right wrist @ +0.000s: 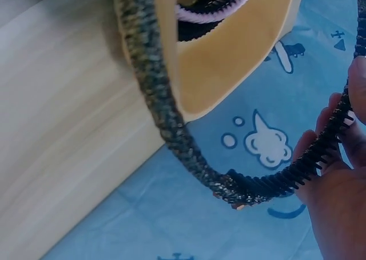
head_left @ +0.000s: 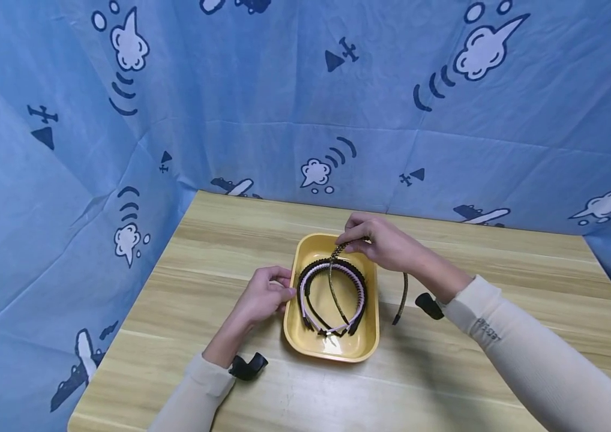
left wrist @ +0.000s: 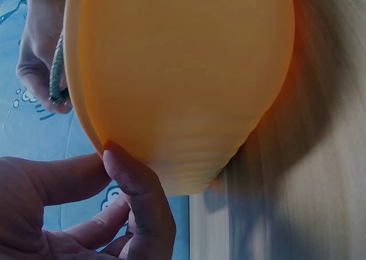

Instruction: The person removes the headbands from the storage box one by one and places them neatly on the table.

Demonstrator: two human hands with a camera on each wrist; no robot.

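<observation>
A yellow plastic basin stands on the table, holding several hair headbands: black ones with toothed inner edges and a pale pink one. At its left rim is my left hand; in the left wrist view thumb and finger pinch that rim. Over the basin's far right corner, my right hand grips a dark glittery headband near the top of its curve. One end of this headband hangs over the basin, the other outside its right wall. Small teeth line its inner side in the right wrist view.
The wooden table reaches back to a blue curtain printed with planes and clouds, which also hangs along the left side. A black wrist camera mount sits at the left cuff, another at the right.
</observation>
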